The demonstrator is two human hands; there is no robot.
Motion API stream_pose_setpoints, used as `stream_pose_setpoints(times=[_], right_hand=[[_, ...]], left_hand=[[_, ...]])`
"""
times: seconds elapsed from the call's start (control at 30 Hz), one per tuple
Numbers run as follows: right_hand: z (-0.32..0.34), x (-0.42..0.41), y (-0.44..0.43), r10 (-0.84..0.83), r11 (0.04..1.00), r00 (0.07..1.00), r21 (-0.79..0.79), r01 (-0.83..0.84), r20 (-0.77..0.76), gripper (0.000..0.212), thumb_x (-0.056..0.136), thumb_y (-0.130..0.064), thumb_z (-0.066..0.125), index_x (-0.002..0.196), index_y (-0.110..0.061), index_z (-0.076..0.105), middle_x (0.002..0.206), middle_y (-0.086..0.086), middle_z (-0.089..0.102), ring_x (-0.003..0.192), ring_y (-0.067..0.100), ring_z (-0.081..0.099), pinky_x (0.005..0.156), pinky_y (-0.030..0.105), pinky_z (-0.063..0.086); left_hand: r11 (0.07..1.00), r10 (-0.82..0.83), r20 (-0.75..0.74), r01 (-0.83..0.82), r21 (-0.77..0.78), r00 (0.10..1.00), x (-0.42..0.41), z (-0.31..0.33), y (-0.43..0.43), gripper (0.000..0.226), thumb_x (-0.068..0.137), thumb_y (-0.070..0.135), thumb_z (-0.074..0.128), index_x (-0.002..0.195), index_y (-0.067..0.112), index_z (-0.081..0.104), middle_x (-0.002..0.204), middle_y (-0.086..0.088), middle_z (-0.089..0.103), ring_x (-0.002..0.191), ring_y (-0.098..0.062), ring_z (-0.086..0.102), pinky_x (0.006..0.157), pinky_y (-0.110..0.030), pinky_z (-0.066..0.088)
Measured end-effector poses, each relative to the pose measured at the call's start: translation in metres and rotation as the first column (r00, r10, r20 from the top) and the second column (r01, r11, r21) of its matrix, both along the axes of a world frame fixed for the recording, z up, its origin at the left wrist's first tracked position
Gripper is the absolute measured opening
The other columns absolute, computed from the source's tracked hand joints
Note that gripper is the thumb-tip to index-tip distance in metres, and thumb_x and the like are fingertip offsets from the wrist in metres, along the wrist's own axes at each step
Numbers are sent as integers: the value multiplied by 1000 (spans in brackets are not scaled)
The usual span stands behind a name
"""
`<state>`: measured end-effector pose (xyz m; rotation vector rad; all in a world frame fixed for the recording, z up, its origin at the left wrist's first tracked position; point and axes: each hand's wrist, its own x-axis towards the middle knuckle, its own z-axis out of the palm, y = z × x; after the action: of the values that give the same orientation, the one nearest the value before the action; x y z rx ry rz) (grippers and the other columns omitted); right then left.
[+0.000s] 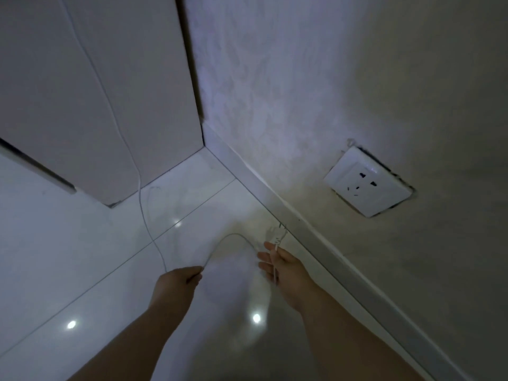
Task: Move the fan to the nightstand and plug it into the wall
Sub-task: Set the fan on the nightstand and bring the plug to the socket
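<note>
My left hand (180, 279): fist closed around the white cord (231, 237).
My right hand (277, 264): fingers loosely curled, gripping the cord just behind the plug (277, 235).
Wall socket (367, 181): up and right of my right hand, apart.

Interior corner of a home, probably a bedroom or similar living room. Floor (68, 257) of large glossy white tiles with thin grout lines, mirroring ceiling lights as bright spots. Textured pale wall (302, 92) finished at its foot with a plain white baseboard (275, 196). A white domestic wall socket (367, 182) sits low on this wall. White flat-panelled furniture (96, 92) stands on the floor against the corner.
</note>
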<state>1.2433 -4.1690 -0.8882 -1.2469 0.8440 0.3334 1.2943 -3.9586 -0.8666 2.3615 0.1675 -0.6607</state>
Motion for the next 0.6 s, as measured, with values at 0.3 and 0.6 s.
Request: stream_pose_setpoints(times=[0.3, 0.6], right_hand=[[12, 0, -8, -45, 946, 997, -324, 23, -58, 28, 88, -24, 57, 104, -4, 68, 113, 22, 66, 103, 31, 63, 84, 36, 51], [-2, -4, -22, 150, 836, 964, -493, -242, -219, 19, 85, -26, 61, 73, -15, 69, 52, 2, 55, 55, 21, 51, 63, 30, 41]], left_hand=[[815, -368, -144, 393, 425, 919, -11, -8, 9, 51, 90, 2, 30, 134, 24, 44, 131, -3, 52, 122, -19, 50, 101, -28, 40], [919, -362, 17, 354, 172, 932, -9, -14, -4, 49, 95, 23, 40, 143, 22, 29, 151, 2, 36, 138, -15, 34, 112, -23, 20]])
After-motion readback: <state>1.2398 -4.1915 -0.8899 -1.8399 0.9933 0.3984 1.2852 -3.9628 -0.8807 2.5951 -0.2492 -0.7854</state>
